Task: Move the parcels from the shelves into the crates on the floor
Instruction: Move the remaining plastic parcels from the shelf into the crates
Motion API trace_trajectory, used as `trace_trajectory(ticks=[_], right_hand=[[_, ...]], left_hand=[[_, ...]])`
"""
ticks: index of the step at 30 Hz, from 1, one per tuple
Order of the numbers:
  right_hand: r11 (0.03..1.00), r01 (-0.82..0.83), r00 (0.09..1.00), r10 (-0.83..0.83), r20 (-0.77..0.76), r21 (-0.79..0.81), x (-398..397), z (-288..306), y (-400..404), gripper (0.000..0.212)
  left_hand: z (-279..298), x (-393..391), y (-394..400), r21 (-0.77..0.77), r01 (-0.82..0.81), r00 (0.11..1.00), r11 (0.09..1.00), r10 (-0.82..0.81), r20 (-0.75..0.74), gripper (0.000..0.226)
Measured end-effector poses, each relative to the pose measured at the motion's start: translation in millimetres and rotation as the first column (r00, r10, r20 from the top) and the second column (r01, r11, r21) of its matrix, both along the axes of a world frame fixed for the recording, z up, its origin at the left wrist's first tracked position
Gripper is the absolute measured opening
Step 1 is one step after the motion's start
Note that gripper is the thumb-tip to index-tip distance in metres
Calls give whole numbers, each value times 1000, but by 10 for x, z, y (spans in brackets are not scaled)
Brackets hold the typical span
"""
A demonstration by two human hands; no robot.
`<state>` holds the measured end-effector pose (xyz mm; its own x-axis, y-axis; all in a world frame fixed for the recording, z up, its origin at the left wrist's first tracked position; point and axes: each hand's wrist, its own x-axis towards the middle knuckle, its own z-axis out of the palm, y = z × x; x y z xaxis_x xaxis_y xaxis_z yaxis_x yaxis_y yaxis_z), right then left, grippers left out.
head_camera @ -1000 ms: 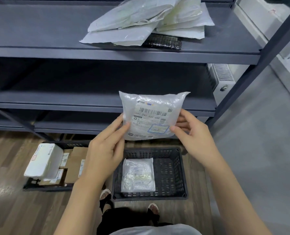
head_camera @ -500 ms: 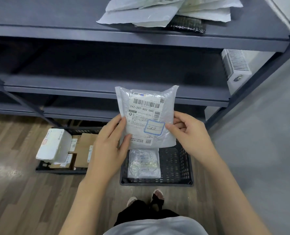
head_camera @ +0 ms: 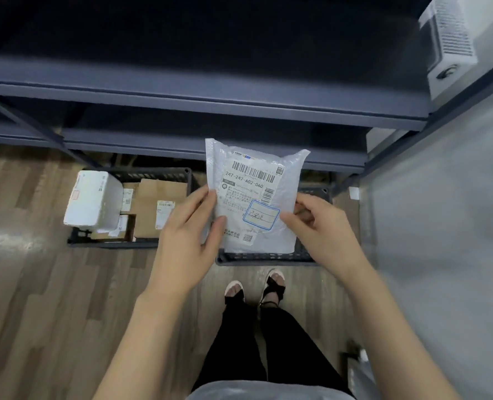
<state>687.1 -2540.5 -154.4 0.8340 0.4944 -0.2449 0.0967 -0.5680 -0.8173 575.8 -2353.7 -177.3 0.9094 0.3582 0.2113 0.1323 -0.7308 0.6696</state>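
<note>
Two hands pinch a white bubble-mailer parcel (head_camera: 254,197) above the right crate (head_camera: 268,256): left hand (head_camera: 190,235) on its left edge, right hand (head_camera: 320,226) on its right. The parcel hides that crate's inside. Boxes fill the left crate (head_camera: 141,176), its front rim partly hidden.

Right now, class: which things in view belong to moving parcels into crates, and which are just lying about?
Job:
bubble-wrap parcel, held by left hand and right hand
right crate
left crate holding boxes
shelves

Lying about:
white appliance
</note>
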Motion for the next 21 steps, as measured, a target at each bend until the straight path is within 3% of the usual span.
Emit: trace_trajectory(ticks=[6,13,18,21], right_hand=[[988,69,994,-81,-78,-140,-125,-786,-423,14],[957,52,977,-108,-184,-284,28,-2030,-819,12],[930,86,987,-129,-97,-357,321,-3104,-1014,14],[916,116,993,-122,9,-384,517,-3775,-1055,40]], left_hand=[[-709,5,-331,-63,85,971,994,-97,-217,44],[-1937,175,-756,-132,127,852,983,-176,-493,46],[-2950,531,-1057,-114,168,808,979,-203,-553,54],[-3689,803,-1200,-52,247,774,968,-229,-590,57]])
